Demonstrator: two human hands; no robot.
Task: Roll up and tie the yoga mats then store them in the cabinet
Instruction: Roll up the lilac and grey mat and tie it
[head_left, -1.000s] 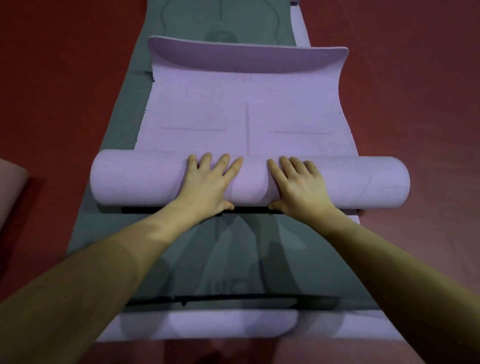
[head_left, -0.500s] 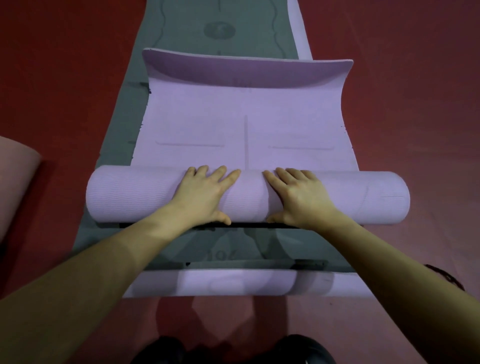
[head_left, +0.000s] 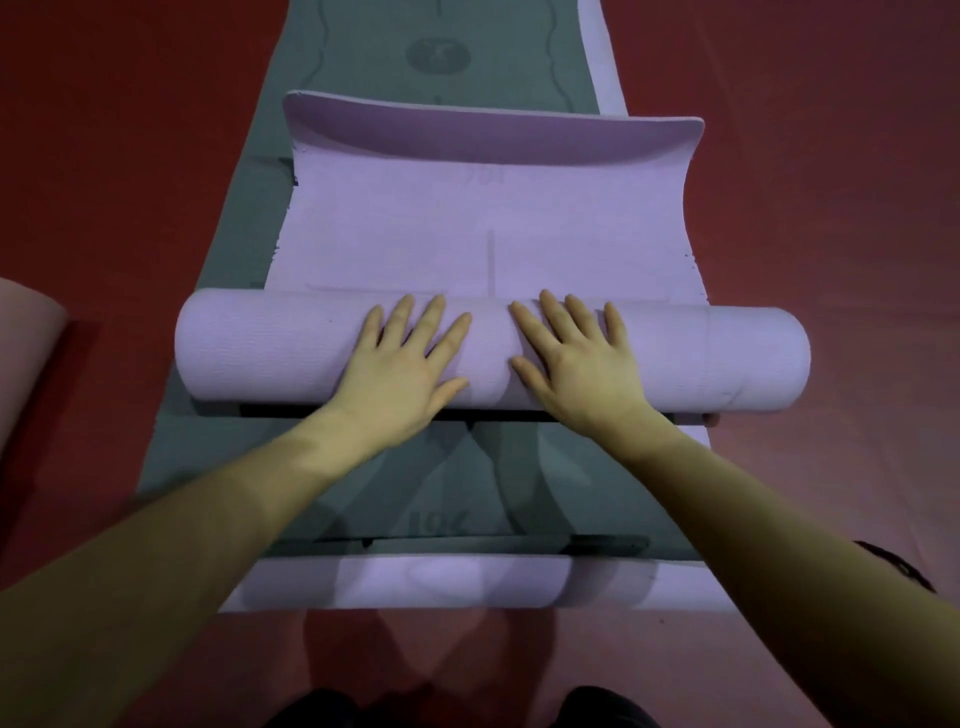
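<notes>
A dark red floor (head_left: 831, 156) fills the surroundings, dimly lit, with soft shadows near the bottom edge.

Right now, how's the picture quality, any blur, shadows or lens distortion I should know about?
Head view: dim, reddish light; wide-angle bending bows the purple roll and mat edges; the hands, left and right, are sharp, the forearms near the bottom edge slightly smeared; soft doubled arm shadows fall on the grey-green mat.

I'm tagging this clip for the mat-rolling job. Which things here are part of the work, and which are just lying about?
Part of the job:
- purple mat, half rolled
- grey mat spread under it
- left hand and right hand, both flat on the roll

Lying about:
- pink roll at the left edge
- dark band on the red floor
</notes>
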